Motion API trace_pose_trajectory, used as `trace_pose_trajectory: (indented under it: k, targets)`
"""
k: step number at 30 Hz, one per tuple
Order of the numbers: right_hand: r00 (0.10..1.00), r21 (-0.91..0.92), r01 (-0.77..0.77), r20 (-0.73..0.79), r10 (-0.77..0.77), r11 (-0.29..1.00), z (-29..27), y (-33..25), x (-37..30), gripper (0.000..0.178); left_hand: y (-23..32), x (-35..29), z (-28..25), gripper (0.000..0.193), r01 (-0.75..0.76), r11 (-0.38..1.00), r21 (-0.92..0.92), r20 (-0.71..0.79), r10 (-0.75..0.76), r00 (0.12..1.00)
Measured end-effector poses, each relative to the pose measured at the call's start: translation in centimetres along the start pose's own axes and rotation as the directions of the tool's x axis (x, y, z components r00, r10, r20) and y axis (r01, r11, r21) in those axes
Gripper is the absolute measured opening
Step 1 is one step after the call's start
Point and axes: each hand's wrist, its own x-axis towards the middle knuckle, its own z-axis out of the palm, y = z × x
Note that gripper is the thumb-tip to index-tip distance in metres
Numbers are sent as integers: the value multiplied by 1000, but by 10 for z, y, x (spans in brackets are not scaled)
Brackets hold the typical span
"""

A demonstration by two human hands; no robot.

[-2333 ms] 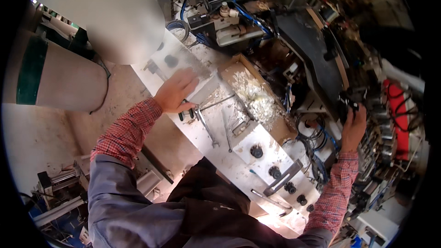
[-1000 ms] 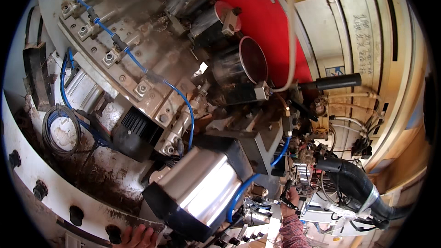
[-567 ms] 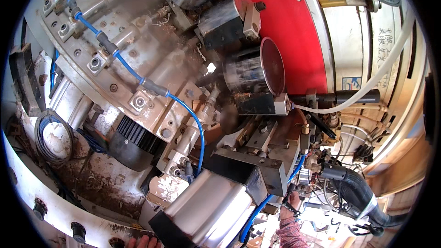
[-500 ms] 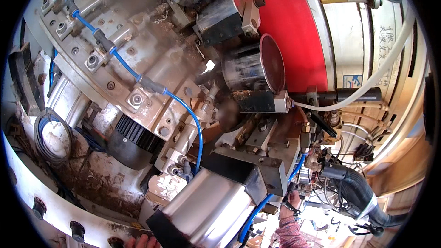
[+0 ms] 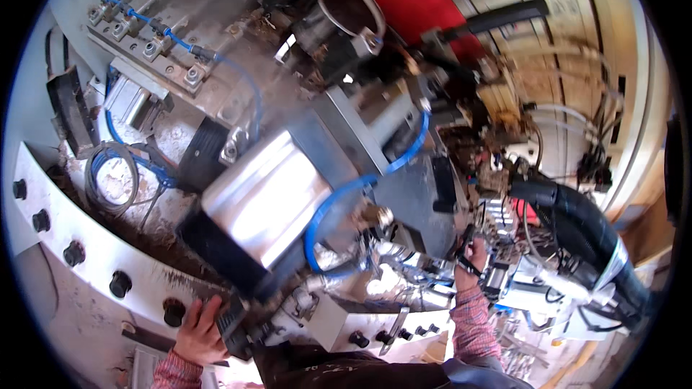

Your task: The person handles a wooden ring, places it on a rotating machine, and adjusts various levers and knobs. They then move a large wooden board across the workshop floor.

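At the lower left, my left hand (image 5: 202, 337) rests against the edge of a curved white panel (image 5: 155, 295), its fingers stretched out beside a black knob (image 5: 174, 312). A dark metal piece (image 5: 234, 324) sits just right of these fingers. My right hand (image 5: 476, 251) reaches in among fittings and hoses at the lower right. Its fingers are closed at a small black part that I cannot make out. Between both hands, a silver cylinder block (image 5: 267, 198) with black ends juts toward me, a blue air hose (image 5: 311, 234) curving along its right side.
Dusty metal plates (image 5: 169, 65) with bolted clamps fill the upper left. A coil of cable (image 5: 112, 180) lies below them. A red panel (image 5: 407, 0) stands behind round dark motors. At the right hangs a thick black hose (image 5: 577, 223) beside cream-coloured panels (image 5: 577, 79).
My view has shifted down and nearer my body, so the machine sits higher in the picture. More of my left hand shows now on the white panel. My right hand stays by the fittings.
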Motion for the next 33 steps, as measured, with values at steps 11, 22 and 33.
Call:
trace_pose_trajectory:
  k: [11,22,33]
  targets:
    - [956,11,294,-10,-294,956,-4,-23,8,10,11,9,-23,55,-103,986,132,136,85,987]
    - [871,167,491,-113,-478,855,8,13,14,26,38,5,-20,57,-16,872,490,136,-58,989]
    - [785,-190,559,-193,-589,807,14,18,15,16,68,11,-12,79,89,823,561,153,-209,966]
